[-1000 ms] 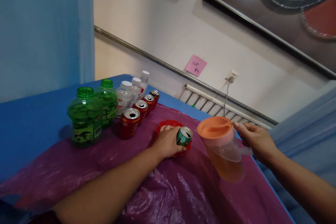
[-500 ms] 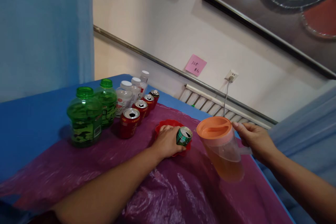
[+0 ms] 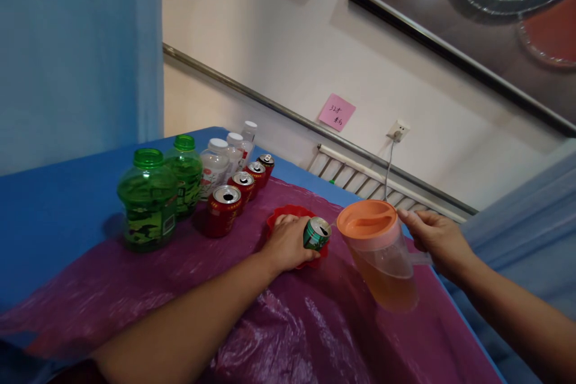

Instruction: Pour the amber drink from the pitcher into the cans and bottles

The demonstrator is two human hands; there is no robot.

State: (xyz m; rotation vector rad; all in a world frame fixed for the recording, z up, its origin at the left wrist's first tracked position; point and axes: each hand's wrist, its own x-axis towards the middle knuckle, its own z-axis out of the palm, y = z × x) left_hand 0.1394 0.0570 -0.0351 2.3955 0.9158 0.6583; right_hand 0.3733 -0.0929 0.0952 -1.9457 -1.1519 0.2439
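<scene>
My left hand [image 3: 288, 241] is wrapped round a green drink can [image 3: 314, 240], its opened top facing up and slightly tilted. The can is over a red scalloped bowl [image 3: 288, 212], partly hidden by the hand. To the right, my right hand [image 3: 434, 237] grips the handle of a clear pitcher [image 3: 382, 264] with an orange lid [image 3: 366, 219]. Amber liquid fills the pitcher's lower part. It leans left, with its spout close to the can's top, and a thin trickle seems to show between them.
Left of the bowl stand several red cans [image 3: 222, 211] in a row, white-capped clear bottles [image 3: 215, 168] and two green bottles [image 3: 147, 204]. Purple plastic sheeting [image 3: 279, 330] covers part of the blue table [image 3: 54, 210]. A radiator [image 3: 351, 177] is behind, along the wall.
Both hands keep their holds, the pitcher and can almost unmoved. A faint trickle now shows at the spout. The whole view has shifted very slightly.
</scene>
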